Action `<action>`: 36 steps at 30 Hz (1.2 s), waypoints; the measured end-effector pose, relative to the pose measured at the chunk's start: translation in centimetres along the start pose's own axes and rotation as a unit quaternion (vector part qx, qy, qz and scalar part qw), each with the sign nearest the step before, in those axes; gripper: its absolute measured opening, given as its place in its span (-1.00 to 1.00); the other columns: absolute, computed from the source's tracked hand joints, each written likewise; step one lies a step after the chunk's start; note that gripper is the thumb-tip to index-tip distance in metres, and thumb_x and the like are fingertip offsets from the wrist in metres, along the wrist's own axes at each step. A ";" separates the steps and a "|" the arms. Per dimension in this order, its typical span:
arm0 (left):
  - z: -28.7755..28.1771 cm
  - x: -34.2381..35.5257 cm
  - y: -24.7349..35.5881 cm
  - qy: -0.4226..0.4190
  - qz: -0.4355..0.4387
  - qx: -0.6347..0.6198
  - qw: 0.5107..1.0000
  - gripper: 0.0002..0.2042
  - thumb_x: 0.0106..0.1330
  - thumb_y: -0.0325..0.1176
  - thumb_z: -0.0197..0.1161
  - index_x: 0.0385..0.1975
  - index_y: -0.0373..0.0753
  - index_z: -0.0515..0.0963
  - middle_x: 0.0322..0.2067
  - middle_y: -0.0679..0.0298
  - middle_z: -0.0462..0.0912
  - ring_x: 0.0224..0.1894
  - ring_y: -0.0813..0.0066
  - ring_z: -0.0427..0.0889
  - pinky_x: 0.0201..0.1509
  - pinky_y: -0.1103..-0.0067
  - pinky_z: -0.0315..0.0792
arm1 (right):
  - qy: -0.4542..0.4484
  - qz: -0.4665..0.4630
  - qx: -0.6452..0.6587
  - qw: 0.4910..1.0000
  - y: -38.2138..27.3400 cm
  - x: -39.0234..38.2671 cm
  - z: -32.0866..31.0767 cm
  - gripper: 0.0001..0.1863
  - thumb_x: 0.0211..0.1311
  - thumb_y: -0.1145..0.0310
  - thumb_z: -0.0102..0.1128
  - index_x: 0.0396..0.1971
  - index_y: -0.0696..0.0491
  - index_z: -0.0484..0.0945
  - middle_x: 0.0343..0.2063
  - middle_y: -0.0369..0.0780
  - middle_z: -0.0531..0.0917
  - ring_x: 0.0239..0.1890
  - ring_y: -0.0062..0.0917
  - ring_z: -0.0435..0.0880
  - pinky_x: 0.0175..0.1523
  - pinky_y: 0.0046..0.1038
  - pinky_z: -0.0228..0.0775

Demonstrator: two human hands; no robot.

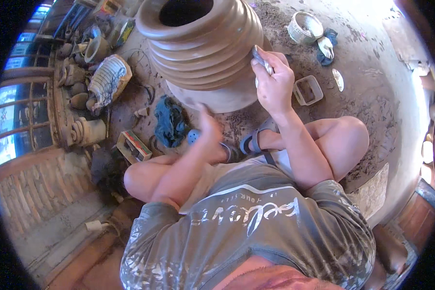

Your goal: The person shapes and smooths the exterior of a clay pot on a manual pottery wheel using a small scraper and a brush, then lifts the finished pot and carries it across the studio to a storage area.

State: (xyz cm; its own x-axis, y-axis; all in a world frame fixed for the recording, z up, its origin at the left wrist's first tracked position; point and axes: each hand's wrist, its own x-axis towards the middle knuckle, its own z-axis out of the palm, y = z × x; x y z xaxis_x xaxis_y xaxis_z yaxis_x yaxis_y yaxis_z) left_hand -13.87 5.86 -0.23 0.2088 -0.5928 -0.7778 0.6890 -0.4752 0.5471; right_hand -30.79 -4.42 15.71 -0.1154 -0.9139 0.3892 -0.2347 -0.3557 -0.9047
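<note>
A large brown clay pot (208, 58) with raised rings and a wide dark mouth stands upright on a pale round base (212, 99). My right hand (277, 82) is closed around a small grey flat piece (261, 60), whose tip is at the pot's right side. Whether that tip touches the clay I cannot tell. Motion smears my left hand (209, 129), which is low by the front edge of the base. Its finger shape does not show clearly.
A blue plastic bag (170, 121) and a small box (133, 146) lie left of my feet. Right of the pot are a clear plastic tub (308, 91) and a whitish bucket (305, 27). Clay scraps cover the floor. Several pots line the left wall.
</note>
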 end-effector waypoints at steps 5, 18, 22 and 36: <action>-2.9 4.3 7.2 0.018 0.171 -0.032 0.985 -0.17 0.53 0.39 -0.40 0.56 -0.14 0.07 0.52 0.14 0.20 0.54 0.16 0.18 0.56 0.17 0.13 | -0.012 0.011 0.006 1.000 -0.9 -0.8 -0.1 -0.72 0.25 0.55 0.36 -0.05 0.23 0.71 -0.21 -0.11 0.70 -0.17 -0.41 0.70 0.00 -0.46 0.51; -3.0 4.4 8.7 0.003 0.165 -0.102 0.981 -0.21 0.57 0.30 -0.27 0.49 -0.30 0.16 0.40 -0.01 0.36 0.43 0.06 0.36 0.56 0.17 0.15 | -0.014 -0.037 -0.081 0.996 -0.7 1.0 -2.1 -0.70 0.29 0.50 0.30 0.00 0.23 0.70 -0.15 -0.06 0.73 -0.08 -0.32 0.71 0.12 -0.41 0.49; 0.9 0.9 3.2 0.131 0.164 0.029 0.977 -0.25 0.56 0.27 -0.17 0.45 -0.28 0.19 0.36 0.00 0.40 0.33 0.09 0.47 0.35 0.19 0.42 | -0.045 -0.084 -0.129 0.987 -0.1 4.3 -1.1 -0.69 0.29 0.52 0.25 0.03 0.19 0.69 -0.06 -0.05 0.73 0.02 -0.26 0.72 0.21 -0.37 0.47; 0.7 1.3 3.2 0.126 0.151 -0.044 0.980 -0.22 0.56 0.29 -0.25 0.50 -0.28 0.16 0.50 0.07 0.19 0.51 0.19 0.18 0.54 0.26 0.13 | -0.062 -0.013 -0.171 0.983 -2.6 1.9 -0.7 -0.66 0.32 0.49 0.22 0.07 0.19 0.68 -0.07 -0.05 0.72 0.02 -0.32 0.70 0.22 -0.41 0.44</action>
State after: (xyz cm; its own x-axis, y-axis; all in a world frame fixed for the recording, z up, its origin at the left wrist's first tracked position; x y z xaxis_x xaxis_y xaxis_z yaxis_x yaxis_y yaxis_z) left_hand -11.95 3.13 0.73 0.5691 -0.5132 -0.6425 0.6244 -0.2387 0.7437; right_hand -31.05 -5.05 18.95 0.0079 -0.9299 0.3677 -0.5495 -0.3112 -0.7754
